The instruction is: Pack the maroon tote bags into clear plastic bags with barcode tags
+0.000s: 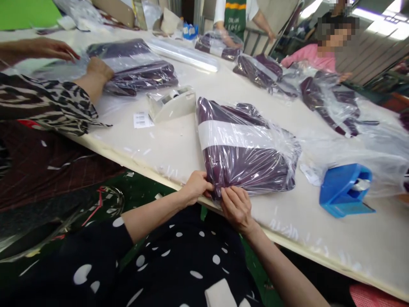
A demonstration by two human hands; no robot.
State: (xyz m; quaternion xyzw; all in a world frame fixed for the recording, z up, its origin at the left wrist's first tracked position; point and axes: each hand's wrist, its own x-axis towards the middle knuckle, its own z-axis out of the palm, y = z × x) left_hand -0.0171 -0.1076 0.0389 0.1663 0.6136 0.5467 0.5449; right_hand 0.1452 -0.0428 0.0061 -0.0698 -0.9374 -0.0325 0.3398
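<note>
A folded dark purple garment with a white band across it lies in a clear plastic bag (246,149) at the table's near edge. My left hand (197,186) pinches the bag's near left corner. Close beside it, my right hand (237,207) has its fingers closed on the same corner, a little to the right. Between the two hands the plastic and dark cloth are bunched up. The bag's far right side looks loose and wrinkled.
A white tape dispenser (174,104) and a label sheet (143,120) are beyond my left hand. A blue tape dispenser (345,192) stands right. Other bagged garments (137,70) lie around the table (179,147); a co-worker's hands (99,70) touch one at left. More people stand across.
</note>
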